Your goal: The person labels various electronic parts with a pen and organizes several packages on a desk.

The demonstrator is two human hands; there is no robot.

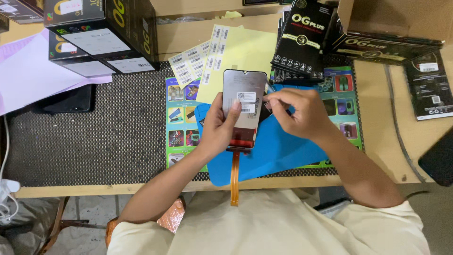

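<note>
Item: phone screen panel (244,106), back side up, dark grey with a reddish lower band, held above the blue work mat (278,151) near the desk's front edge. An orange flex ribbon (234,177) hangs from its lower end, past the desk (377,123) edge toward the person's lap.

Left hand (218,127): fingers wrapped round the panel's left edge and lower part, thumb lying across its back, holding it tilted upright.

Right hand (297,113): fingertips pinched narrow at the panel's right edge, level with a small white barcode label (246,101) on its back.

Progress, as judged: one label already sits on the panel. The yellow backing sheet (240,56) behind it carries only a few barcode stickers along its left side, most of its surface being bare, so much of that sheet seems used. Whether the pinched fingers are pressing, peeling or placing something cannot be told.

Surroundings: black cartons (101,35) stacked at far left; black flat retail packets (302,40) behind the panel; an open cardboard box (391,23) at far right; a dark mesh mat (108,132) covering the desk's left part.

Not determinable: the panel's front face, turned away; what, if anything, sits between the right fingertips; the box's contents, cut off by the frame; a dark flat object (439,163) at the right edge, only partly in view.
</note>
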